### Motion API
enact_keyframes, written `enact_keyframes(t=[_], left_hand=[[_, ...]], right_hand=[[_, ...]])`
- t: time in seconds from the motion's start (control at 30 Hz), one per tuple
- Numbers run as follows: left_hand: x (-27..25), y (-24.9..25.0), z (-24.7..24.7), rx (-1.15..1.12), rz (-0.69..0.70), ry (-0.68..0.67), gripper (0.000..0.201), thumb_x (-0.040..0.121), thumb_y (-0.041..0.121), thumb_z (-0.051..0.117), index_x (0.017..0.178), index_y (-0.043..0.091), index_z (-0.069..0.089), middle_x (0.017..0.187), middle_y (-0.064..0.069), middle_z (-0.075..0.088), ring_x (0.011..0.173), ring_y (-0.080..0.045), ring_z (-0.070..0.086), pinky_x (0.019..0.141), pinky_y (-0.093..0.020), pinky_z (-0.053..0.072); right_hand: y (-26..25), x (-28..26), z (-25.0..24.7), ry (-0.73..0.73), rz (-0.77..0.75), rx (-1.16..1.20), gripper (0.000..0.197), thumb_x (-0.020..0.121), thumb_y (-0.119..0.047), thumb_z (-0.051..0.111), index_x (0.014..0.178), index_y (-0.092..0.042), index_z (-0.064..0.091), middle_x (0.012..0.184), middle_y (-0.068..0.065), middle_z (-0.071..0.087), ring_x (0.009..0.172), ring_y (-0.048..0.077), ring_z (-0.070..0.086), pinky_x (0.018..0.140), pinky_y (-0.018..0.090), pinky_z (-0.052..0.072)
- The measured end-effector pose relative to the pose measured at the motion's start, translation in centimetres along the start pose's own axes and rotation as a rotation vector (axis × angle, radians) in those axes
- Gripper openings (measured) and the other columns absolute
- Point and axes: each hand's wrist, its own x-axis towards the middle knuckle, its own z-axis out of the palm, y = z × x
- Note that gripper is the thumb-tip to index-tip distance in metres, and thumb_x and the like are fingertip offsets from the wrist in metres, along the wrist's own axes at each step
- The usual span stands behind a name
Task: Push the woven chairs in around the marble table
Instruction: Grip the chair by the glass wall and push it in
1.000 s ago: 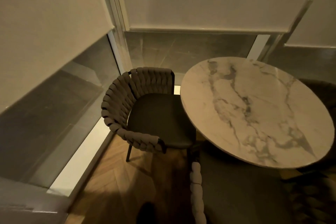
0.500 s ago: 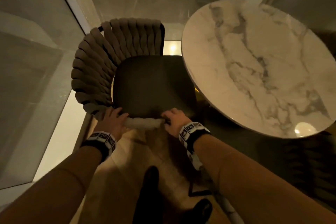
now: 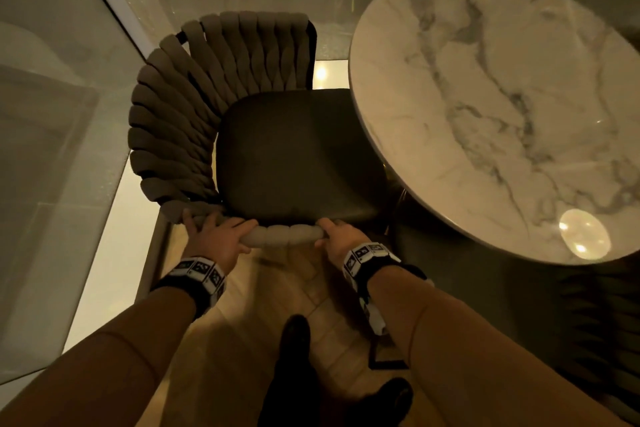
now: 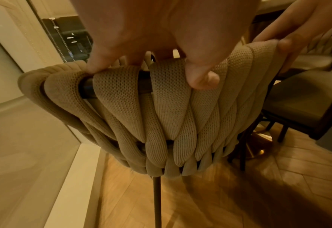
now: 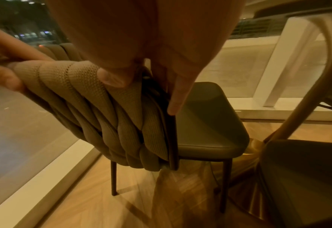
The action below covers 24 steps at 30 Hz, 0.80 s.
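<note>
Both hands gripped one woven chair [image 3: 194, 121] by its near armrest: the left hand [image 3: 216, 236] curled over the woven bands at the corner, the right hand [image 3: 337, 236] clasped the armrest's end. No readable writing showed. Its dark seat [image 3: 294, 156] reached just under the marble table [image 3: 502, 107]. A second chair [image 5: 301, 177] stood near the right.

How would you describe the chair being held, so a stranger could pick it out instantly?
Start at the round white marble table. Left of it, beside the glass wall, stands a dark-seated chair with a brown woven-strap back. Unlike the other chair at the table, it has both hands, left hand and right hand, on its near rim.
</note>
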Motion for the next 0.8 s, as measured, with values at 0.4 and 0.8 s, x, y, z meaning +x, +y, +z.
enact_keyframes(t=[0.4,0.8], left_hand=[[1.8,2.3,-1.7,0.011,0.072,0.009,0.055,0.095,0.034,0.045,0.144,0.048,0.023,0.152,0.013,0.033,0.143,-0.029,0.021,0.109,-0.071,-0.01],[0.7,4.0,-1.0,-0.038,-0.018,0.041,0.06,0.094,0.041,0.045,0.148,0.036,0.02,0.157,0.005,0.024,0.146,-0.028,0.012,0.114,-0.068,-0.003]], right_hand=[[2.5,0.1,-0.4,0.045,0.058,0.0,0.046,0.098,-0.032,0.043,0.142,-0.034,0.027,0.143,0.01,0.039,0.126,0.032,0.046,0.101,0.042,0.043],[5.4,-4.9,-0.5,0.151,0.035,0.149,0.044,0.096,-0.034,0.046,0.139,-0.032,0.039,0.134,0.008,0.053,0.118,0.029,0.055,0.101,0.041,0.045]])
